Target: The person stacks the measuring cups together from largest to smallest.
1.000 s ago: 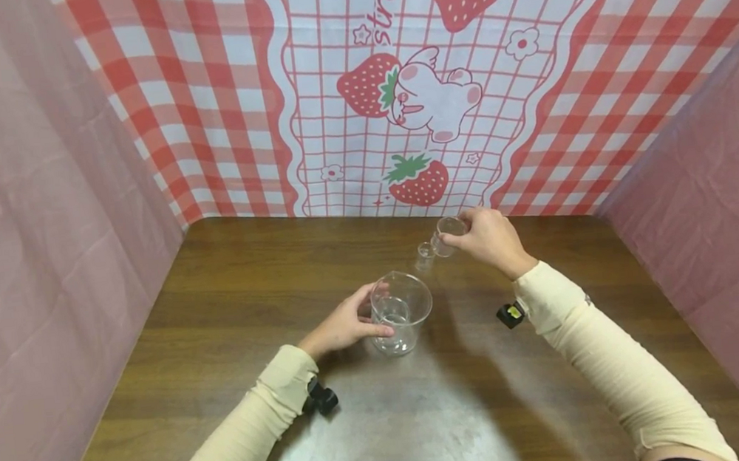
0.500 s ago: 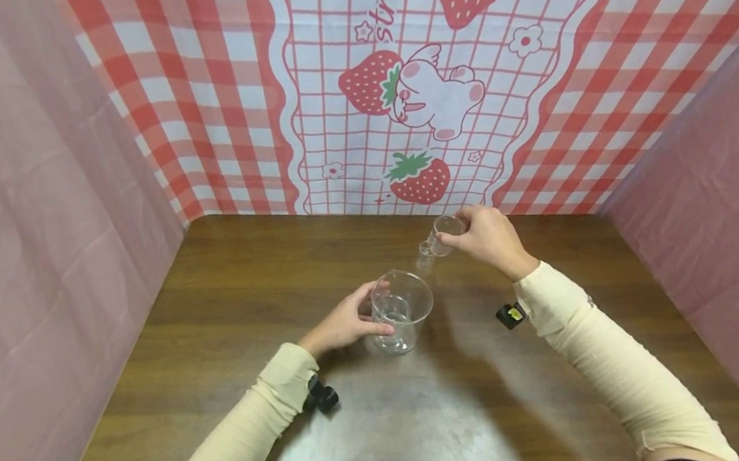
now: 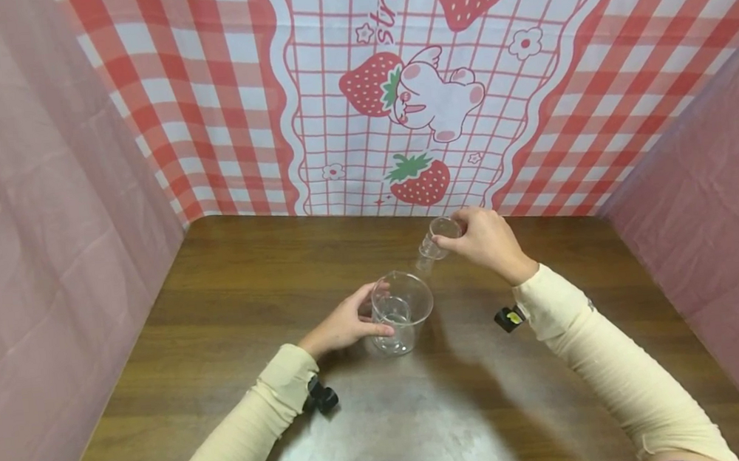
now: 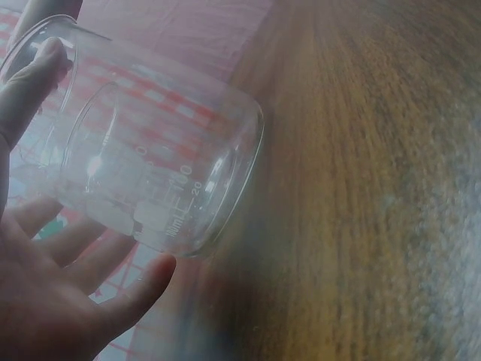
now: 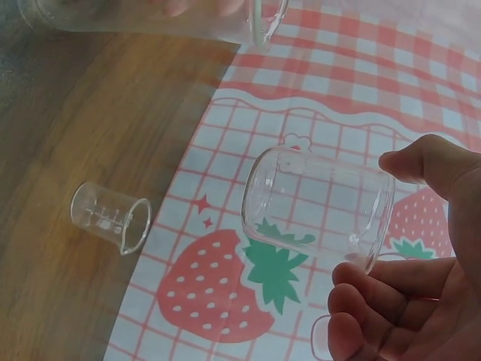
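My left hand [image 3: 345, 325] holds a large clear glass beaker [image 3: 418, 304] round its left side, thumb in front and fingers behind. Inside it sits a smaller beaker [image 4: 94, 162], and white volume marks show in the left wrist view. Farther back, my right hand [image 3: 489, 243] pinches a small glass beaker [image 5: 323, 199] at its rim between thumb and fingers, lifted off the table. The smallest beaker [image 5: 109, 214] stands upright on the wood. In the head view, the held beaker partly covers this smallest beaker [image 3: 423, 262].
Beneath everything is a brown wooden table [image 3: 235, 288] with a bright glare at its front. A red-and-white strawberry cloth [image 3: 334, 145] hangs along the back edge. Pink curtains [image 3: 41, 217] close off both sides. Each wrist bears a small black camera [image 3: 322, 397].
My right hand has shifted a little left with its small beaker, which now overlaps the smallest beaker in the head view. The left hand and large beaker stay put.
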A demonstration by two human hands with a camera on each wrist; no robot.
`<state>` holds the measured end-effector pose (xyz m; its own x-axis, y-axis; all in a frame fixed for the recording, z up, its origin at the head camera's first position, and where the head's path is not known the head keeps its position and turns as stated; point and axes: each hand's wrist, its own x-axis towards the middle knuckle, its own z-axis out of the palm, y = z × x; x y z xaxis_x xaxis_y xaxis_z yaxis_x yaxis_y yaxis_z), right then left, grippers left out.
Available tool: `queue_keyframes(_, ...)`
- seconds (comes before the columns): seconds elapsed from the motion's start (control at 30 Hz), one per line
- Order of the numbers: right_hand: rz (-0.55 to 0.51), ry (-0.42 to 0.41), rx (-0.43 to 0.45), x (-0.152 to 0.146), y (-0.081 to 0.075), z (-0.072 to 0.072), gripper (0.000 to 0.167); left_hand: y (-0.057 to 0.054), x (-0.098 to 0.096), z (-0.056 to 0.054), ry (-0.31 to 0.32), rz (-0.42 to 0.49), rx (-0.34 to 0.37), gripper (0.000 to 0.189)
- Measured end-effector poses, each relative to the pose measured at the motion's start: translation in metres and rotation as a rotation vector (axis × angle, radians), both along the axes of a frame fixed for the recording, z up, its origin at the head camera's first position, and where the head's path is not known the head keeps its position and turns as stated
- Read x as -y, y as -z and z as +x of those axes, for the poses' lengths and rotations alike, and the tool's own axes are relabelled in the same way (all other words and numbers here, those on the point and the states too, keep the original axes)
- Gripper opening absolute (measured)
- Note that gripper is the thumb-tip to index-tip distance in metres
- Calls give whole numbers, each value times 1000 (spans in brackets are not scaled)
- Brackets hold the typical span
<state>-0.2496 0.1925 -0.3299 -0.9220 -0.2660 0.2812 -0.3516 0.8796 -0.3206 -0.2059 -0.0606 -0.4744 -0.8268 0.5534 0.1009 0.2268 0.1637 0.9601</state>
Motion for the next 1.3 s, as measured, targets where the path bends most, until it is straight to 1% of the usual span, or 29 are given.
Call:
queue_keyframes(0.4,-19,-18,6,4,-2,5,31,0,0,0,-1,-5,-9,80)
queue_keyframes(0.7,-17,-28,2,6,-3,8,30,-3,0,2,-8,-2,-4,79)
queue_keyframes(1.0,-8,-36,-8,9,-4,11,29,0,1,1,-4,1,2,79)
queue_keyframes(1.3,-18,-61,13,12,-7,16,31,0,0,0,-3,-3,1,78)
